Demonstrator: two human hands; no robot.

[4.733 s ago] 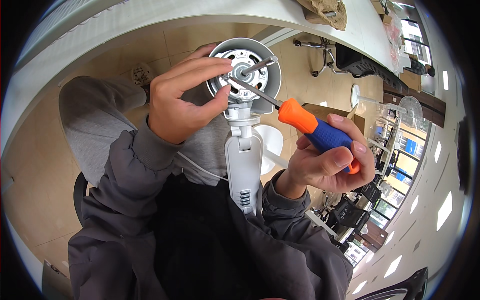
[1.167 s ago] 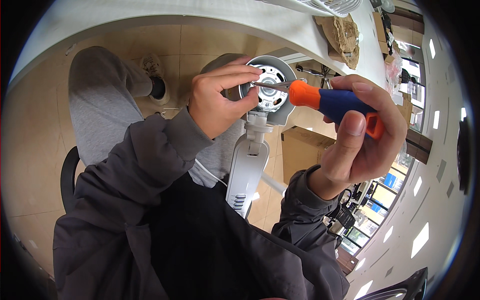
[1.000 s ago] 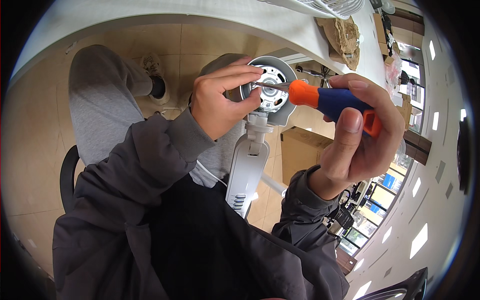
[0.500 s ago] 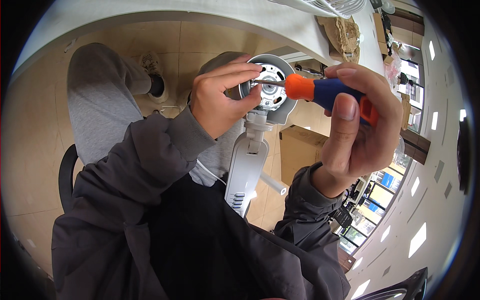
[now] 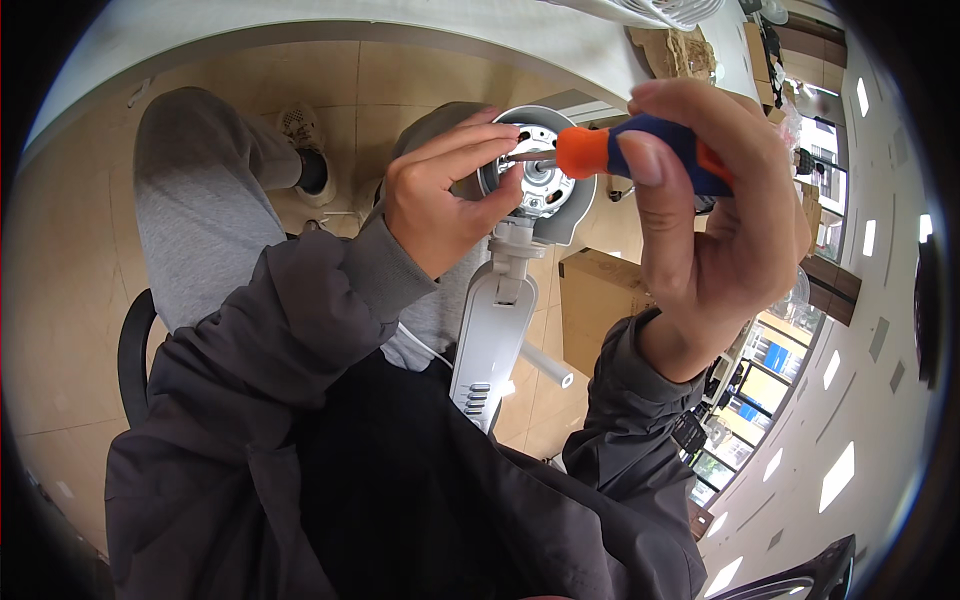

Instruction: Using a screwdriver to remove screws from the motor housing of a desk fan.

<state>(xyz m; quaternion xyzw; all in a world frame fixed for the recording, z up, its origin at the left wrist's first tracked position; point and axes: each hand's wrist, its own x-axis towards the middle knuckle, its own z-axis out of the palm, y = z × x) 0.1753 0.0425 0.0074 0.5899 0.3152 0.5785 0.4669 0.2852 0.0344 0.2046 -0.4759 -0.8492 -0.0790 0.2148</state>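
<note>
A small electric fan without its blades rests against my lap. Its round silver motor (image 5: pixel 545 196) sits in a grey-white housing (image 5: pixel 581 212), above a white stand (image 5: pixel 493 335) with several buttons. My left hand (image 5: pixel 437 190) grips the left side of the motor, thumb and fingers bent around its edge. Held in my right hand (image 5: pixel 728 225) is a screwdriver (image 5: pixel 583 153) with an orange and blue handle. Its shaft points left across the motor face, and the tip lies between my left thumb and fingertips. Whether it sits in a screw is hidden.
A white table (image 5: pixel 300 22) curves along the far side, bearing crumpled brown paper (image 5: pixel 672 55) and coiled white cable (image 5: pixel 680 10). A cardboard box (image 5: pixel 603 305) stands on the tiled floor right of the fan. A white tube (image 5: pixel 546 366) sticks out beside the stand.
My right hand and the screwdriver have shifted slightly left and up, and the hand has turned around the handle. The left hand and the fan stay nearly in place.
</note>
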